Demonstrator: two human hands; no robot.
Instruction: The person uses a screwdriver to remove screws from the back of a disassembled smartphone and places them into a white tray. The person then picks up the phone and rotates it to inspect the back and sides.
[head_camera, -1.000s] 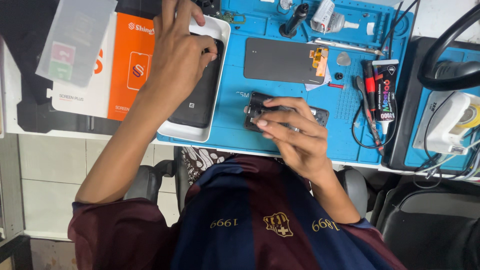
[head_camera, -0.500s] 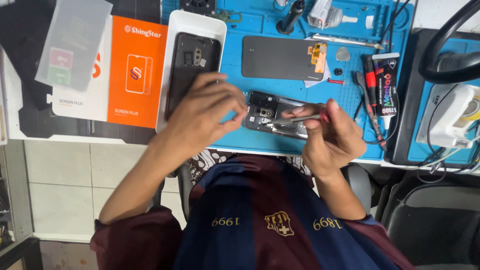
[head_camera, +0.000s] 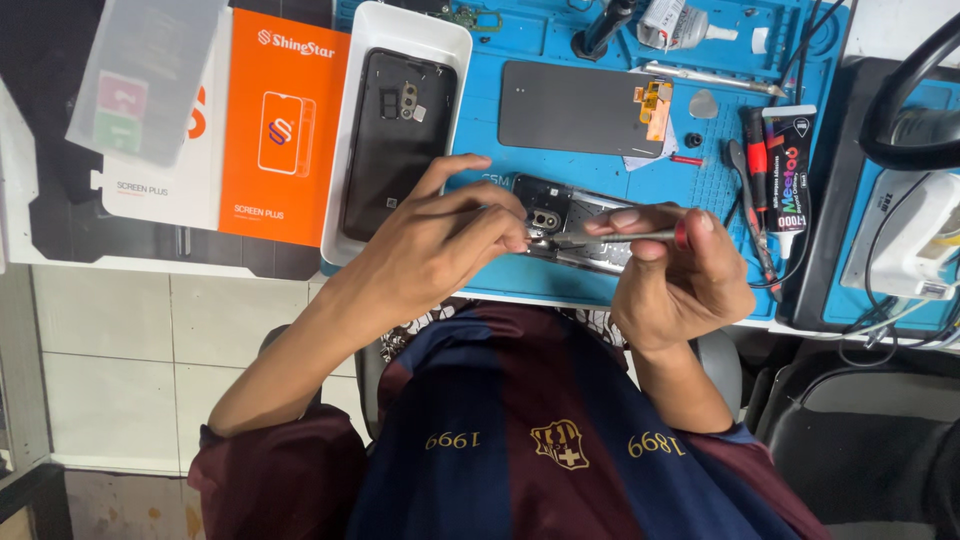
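A blue work mat (head_camera: 600, 40) is covering the table, carrying a grey phone panel (head_camera: 580, 107), an opened phone (head_camera: 575, 225), screwdrivers (head_camera: 755, 170) and a glue tube (head_camera: 790, 165). Beside it are lying a white tray (head_camera: 345, 150) and an orange-and-white box (head_camera: 250, 130), perhaps cardboard.

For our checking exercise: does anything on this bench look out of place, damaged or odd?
Only the phone: it lies open, insides bare, between the left hand and the right hand, which holds a screwdriver, while a back cover sits apart in the white tray. Nothing looks spilled.

Opened phone frame (head_camera: 575, 225) — flat, blue mat
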